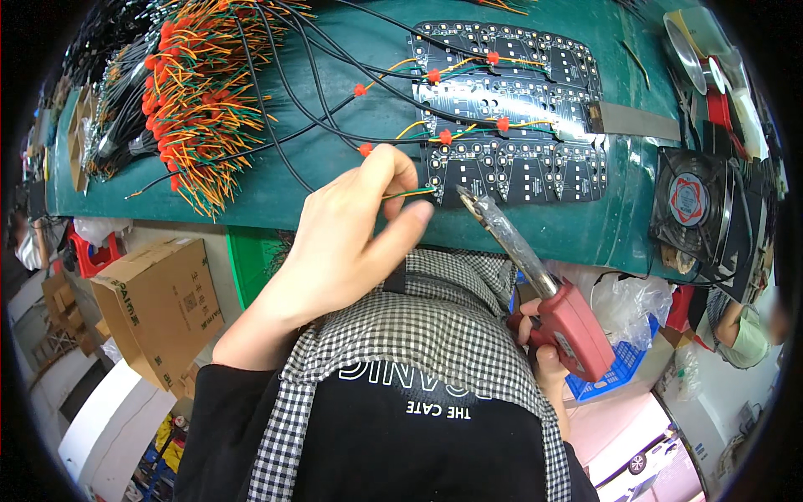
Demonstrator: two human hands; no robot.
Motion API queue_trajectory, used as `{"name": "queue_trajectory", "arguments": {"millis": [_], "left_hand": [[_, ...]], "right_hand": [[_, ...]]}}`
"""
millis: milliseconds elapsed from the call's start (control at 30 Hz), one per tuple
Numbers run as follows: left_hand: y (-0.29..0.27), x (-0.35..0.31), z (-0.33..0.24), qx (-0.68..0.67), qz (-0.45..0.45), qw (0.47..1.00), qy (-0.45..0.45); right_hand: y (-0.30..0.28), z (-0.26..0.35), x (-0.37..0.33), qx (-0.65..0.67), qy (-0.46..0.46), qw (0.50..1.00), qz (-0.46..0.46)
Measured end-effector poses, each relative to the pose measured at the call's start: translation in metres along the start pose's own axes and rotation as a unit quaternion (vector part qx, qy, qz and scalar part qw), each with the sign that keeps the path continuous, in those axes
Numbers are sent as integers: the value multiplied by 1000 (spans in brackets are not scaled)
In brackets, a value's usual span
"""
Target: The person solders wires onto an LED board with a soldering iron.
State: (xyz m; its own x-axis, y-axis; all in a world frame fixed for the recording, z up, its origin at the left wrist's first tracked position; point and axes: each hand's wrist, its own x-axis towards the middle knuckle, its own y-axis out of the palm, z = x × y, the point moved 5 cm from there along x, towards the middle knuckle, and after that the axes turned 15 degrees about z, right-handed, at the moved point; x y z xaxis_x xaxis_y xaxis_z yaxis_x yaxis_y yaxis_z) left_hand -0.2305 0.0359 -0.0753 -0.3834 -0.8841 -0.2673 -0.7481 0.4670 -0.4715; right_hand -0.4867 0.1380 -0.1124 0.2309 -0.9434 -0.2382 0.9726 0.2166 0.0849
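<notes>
Boards [520, 105] between wires [196, 113] and fan [688, 201]

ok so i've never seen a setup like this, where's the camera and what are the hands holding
There's no machine arm here, just a person's two bare hands. The single picture comes from a wide camera on their head, looking down, so straight edges bend. On the green table lie black circuit boards, a heap of orange-and-green wire ends and a fan. The left hand pinches thin wires; the right hand holds what looks like a red soldering gun, tip near those wires.
</notes>
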Motion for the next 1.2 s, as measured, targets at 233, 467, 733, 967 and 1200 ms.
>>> {"name": "queue_trajectory", "arguments": {"millis": [233,467,733,967,1200], "left_hand": [[0,-3,-2,54,-6,998,39],[5,-3,-11,231,-26,973,11],[8,-3,-9,240,-50,970,13],[9,-2,-9,233,-51,971,14],[10,-3,-9,235,-44,971,12]], "right_hand": [[-8,-11,-6,-25,36,998,45],[-18,-27,-16,-215,-8,975,62],[-22,-33,-24,-183,3,982,38],[-23,-40,-24,-240,-18,967,81],[-14,-23,-16,-15,32,998,48]]}}
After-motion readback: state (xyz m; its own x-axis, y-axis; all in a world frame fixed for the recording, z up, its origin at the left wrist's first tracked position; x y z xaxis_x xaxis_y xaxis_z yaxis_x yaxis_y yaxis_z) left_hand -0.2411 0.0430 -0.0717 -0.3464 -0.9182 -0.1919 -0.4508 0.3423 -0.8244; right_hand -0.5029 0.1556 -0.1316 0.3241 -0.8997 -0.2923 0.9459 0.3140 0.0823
